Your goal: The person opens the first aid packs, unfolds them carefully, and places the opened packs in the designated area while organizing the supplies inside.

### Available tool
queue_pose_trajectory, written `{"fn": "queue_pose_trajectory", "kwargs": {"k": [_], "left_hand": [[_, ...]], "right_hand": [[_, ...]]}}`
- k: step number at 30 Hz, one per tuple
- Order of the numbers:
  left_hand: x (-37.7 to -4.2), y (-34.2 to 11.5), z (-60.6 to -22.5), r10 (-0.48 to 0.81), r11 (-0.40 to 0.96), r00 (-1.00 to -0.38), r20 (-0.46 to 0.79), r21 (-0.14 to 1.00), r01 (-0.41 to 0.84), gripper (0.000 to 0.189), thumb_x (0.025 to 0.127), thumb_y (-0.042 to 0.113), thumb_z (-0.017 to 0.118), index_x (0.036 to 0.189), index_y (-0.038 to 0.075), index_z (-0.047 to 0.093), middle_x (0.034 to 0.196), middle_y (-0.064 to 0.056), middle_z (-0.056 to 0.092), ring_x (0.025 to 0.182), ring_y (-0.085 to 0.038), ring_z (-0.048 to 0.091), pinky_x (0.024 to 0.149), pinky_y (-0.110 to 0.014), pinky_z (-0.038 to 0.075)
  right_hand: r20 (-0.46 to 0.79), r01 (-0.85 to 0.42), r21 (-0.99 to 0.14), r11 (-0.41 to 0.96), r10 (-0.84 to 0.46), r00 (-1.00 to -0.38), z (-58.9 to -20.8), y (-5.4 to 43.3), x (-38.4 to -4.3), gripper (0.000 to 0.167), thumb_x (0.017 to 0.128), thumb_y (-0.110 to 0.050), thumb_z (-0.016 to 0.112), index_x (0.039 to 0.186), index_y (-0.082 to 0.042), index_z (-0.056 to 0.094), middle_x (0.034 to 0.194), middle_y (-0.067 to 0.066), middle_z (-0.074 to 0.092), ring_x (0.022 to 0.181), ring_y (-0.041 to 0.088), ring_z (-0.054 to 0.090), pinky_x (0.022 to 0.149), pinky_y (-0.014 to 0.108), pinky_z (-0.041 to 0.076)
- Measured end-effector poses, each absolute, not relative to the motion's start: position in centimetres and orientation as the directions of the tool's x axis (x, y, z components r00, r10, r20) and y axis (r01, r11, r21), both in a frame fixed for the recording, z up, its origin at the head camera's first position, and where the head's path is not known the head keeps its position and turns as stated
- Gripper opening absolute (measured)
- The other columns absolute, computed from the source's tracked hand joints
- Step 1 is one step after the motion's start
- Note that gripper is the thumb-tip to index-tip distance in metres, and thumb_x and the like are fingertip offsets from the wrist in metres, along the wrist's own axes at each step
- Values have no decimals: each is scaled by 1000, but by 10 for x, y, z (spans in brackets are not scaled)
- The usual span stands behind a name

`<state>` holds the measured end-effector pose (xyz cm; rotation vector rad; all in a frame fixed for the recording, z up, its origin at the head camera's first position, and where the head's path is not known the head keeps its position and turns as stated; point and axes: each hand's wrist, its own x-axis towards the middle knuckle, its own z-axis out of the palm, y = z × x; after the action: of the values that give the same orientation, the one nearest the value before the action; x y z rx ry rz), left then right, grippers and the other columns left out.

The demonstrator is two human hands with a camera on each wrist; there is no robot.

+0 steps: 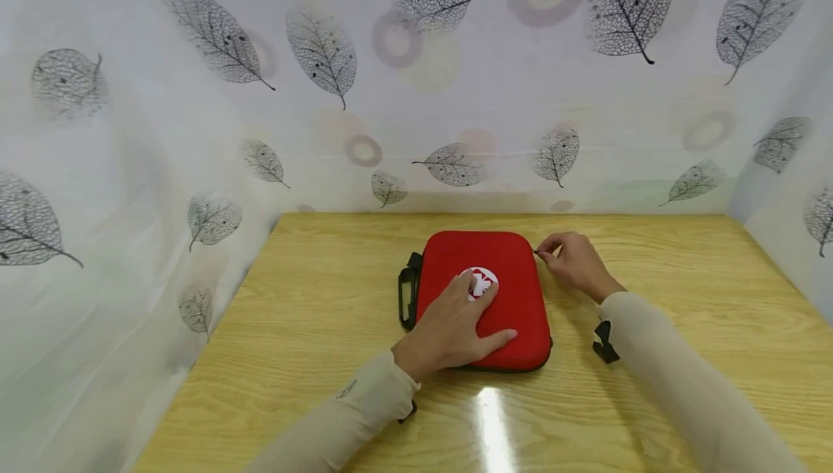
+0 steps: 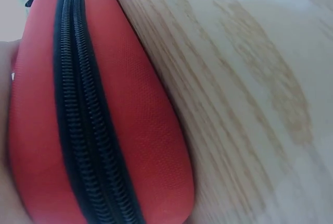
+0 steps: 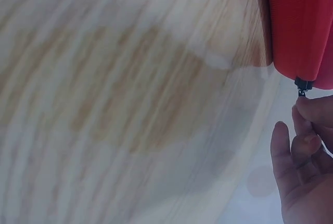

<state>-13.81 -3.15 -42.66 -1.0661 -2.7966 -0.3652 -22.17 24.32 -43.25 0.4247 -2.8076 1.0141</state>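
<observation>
A red zippered case (image 1: 481,252) with a round white emblem lies flat on the wooden table. Across its top, my left hand (image 1: 449,325) rests with spread fingers, partly covering the emblem. My right hand (image 1: 575,263) is at the far right corner, its thumb and forefinger pinching a small dark zipper pull (image 3: 302,92). In the left wrist view, a double row of black zipper teeth (image 2: 78,104) runs along the side of the red case (image 2: 140,114). The right wrist view shows the pull hanging from the slider at the case's corner.
A black carry handle (image 1: 408,292) sticks out from the case's left side. The wooden table (image 1: 325,299) meets a pale leaf-patterned sheet (image 1: 455,97) at the back and both sides. Light glares off the tabletop in front of the case.
</observation>
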Motion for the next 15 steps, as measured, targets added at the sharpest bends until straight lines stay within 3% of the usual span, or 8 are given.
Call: {"fn": "queue_pose_trajectory", "kwargs": {"k": [11, 15], "left_hand": [[-147, -28, -426, 613, 754, -775, 152, 180, 632, 73, 95, 67, 49, 150, 19, 50, 148, -12, 42, 132, -21, 43, 106, -30, 44], [-147, -27, -426, 621, 746, -769, 152, 183, 640, 75, 95, 69, 48, 151, 20, 49, 148, -11, 42, 132, -20, 42, 108, -30, 42]], "right_hand": [[186, -280, -612, 740, -209, -960, -435, 244, -215, 10, 90, 1, 68, 95, 5, 76, 87, 14, 72, 60, 18, 54, 55, 31, 45], [219, -284, -571, 771, -190, -957, -435, 244, -211, 9, 90, 1, 68, 94, 4, 76, 87, 14, 73, 69, 24, 60, 61, 36, 48]]}}
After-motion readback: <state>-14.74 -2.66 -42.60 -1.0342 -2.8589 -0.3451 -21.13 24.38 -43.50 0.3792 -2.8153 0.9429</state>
